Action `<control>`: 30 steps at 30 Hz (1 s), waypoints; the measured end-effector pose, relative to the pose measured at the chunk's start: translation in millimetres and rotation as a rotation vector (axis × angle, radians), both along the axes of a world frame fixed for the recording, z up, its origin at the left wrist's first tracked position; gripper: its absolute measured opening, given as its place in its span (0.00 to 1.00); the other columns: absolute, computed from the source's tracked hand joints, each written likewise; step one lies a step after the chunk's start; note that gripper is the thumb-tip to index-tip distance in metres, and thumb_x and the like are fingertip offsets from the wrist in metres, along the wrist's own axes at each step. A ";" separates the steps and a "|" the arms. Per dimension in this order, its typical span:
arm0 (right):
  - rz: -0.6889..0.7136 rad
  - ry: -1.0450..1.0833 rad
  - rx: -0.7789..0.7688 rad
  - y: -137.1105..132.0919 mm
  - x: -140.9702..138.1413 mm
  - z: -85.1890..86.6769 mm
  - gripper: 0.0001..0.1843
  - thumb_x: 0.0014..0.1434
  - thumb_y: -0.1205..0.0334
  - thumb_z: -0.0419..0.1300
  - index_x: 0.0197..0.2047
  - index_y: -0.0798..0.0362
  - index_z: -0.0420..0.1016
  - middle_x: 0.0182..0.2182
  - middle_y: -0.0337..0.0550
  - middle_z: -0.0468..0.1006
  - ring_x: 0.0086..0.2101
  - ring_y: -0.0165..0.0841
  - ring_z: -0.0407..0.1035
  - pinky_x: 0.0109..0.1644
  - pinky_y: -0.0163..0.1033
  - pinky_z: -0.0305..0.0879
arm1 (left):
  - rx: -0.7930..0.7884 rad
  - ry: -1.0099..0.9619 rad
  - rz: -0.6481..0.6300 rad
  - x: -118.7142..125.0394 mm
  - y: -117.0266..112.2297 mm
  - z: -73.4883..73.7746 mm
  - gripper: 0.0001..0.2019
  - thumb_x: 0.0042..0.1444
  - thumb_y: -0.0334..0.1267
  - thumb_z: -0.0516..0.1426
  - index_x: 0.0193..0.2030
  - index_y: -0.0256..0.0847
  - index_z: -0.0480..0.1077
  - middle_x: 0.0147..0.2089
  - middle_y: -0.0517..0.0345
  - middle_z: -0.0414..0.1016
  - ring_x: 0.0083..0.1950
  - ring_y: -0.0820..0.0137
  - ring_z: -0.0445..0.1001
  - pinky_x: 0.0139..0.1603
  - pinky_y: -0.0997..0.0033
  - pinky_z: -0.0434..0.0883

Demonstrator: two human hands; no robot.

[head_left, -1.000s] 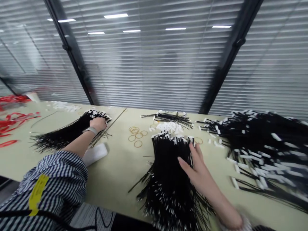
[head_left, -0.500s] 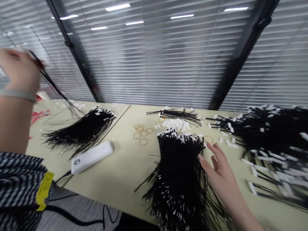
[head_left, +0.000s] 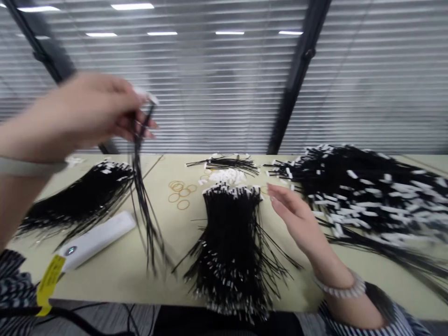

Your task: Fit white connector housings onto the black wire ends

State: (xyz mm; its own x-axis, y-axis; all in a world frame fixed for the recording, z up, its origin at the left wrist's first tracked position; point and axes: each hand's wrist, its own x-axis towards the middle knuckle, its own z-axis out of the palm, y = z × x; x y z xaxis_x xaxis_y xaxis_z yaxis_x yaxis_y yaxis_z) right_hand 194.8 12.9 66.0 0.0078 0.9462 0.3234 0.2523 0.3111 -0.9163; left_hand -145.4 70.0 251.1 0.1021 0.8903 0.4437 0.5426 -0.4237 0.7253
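Observation:
My left hand (head_left: 108, 105) is raised above the table and closed on several thin black wires (head_left: 143, 186) with white ends; they hang down loosely and are blurred. A thick pile of black wires (head_left: 231, 233) lies in front of me, white tips (head_left: 224, 186) at its far end and small shiny tips at its near end. Just right of that pile hovers my right hand (head_left: 294, 214), its fingers stretched out and holding nothing. Whether its fingertips touch the wires is hard to make out.
Another pile of black wires (head_left: 80, 191) lies at left, beside a white power bank (head_left: 100, 240). Rubber bands (head_left: 183, 204) and small white pieces (head_left: 227, 176) lie mid-table. A large heap of white-ended wires (head_left: 350, 182) spreads at right. Behind are window blinds (head_left: 210, 93).
My left hand has come in from the far left toward the middle, carrying the wires. My right hand has drawn slightly away from the central pile's edge. The view has swung right.

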 end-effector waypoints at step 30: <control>0.195 -0.496 -0.347 -16.6 -59.0 -68.2 0.49 0.55 0.38 0.45 0.67 0.63 0.33 0.65 0.57 0.34 0.64 0.43 0.27 0.64 0.55 0.24 | -0.231 0.570 -0.165 120.9 -49.5 -227.4 0.32 0.59 0.54 0.42 0.67 0.40 0.46 0.69 0.47 0.42 0.69 0.59 0.39 0.66 0.57 0.50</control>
